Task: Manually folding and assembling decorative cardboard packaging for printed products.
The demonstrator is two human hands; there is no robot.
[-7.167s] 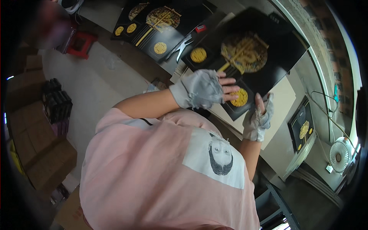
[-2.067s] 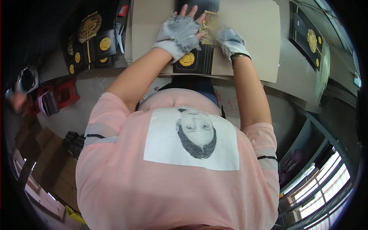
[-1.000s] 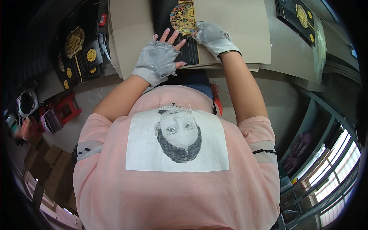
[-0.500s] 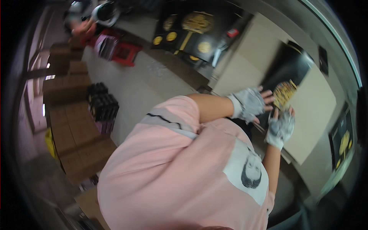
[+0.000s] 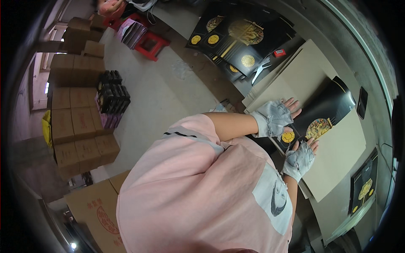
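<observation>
A black printed sheet (image 5: 321, 110) lies across grey-beige boards (image 5: 342, 157) stacked on the table (image 5: 337, 207), its glossy far end catching the light near a dark phone (image 5: 362, 102). The sheet's right side stops along a straight line that cuts into its large round multicoloured motif (image 5: 318, 128); whether it is folded under there or covered by a board cannot be told. A small yellow medallion (image 5: 288, 137) sits toward its near end, between the two hands. Both hands wear frayed grey fingerless gloves. The left hand (image 5: 276, 119) is unclenched, its fingers spread at the sheet's left edge and grasping nothing visible. The right hand (image 5: 300, 159) has its fingertips at the sheet by the round motif; whether they pinch an edge or merely press cannot be told. The step in hand looks like lining up or smoothing the sheet against the boards, and the next move would seem to call for flat, even pressure along that straight line with the left hand steadying the sheet. Beyond the boards' left side are a pale-handled hand tool (image 5: 259, 72), a small red box (image 5: 279, 53) and more black printed sheets (image 5: 244, 33), all apart from the hands.
</observation>
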